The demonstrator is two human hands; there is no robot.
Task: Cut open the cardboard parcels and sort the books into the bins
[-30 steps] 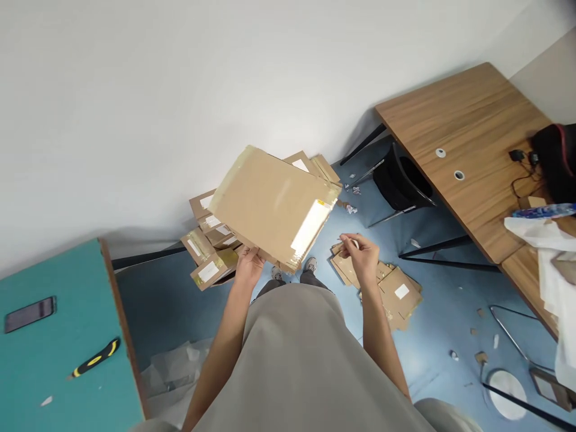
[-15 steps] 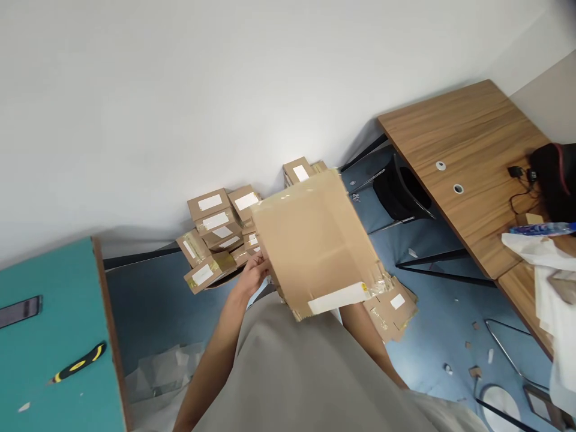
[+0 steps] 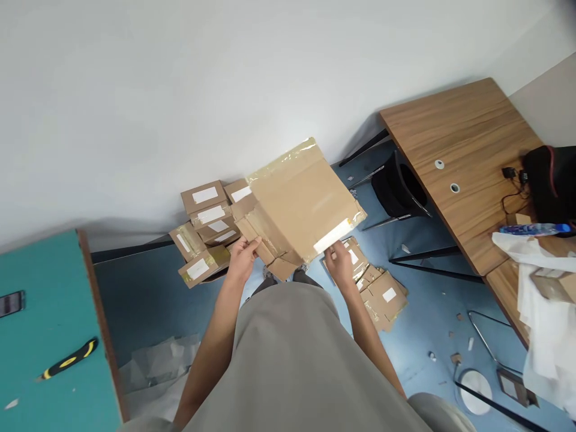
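A large cardboard box [image 3: 301, 198], with clear tape along its edges and a white label near its lower right edge, is tilted up in front of my body. My left hand [image 3: 244, 255] pinches the folded flaps at its left side. At its lower edge, beside the label, my right hand [image 3: 339, 262] is closed, with its fingertips partly hidden by the cardboard. Several small labelled boxes [image 3: 211, 215] are piled behind and left of my left hand. Flattened cardboard pieces [image 3: 384, 300] lie on the floor to the right of my right hand.
At left stands a green table [image 3: 45, 276] with a phone [image 3: 11, 303] and a yellow-black cutter [image 3: 69, 360]. A wooden table [image 3: 463, 144] is at right, with a black chair [image 3: 398, 189] under it. Clear plastic sheets [image 3: 159, 363] and scraps lie on the blue floor.
The large cardboard has turned and moved slightly up, and its left flaps now show folded out. My right hand has come into view at its lower edge.
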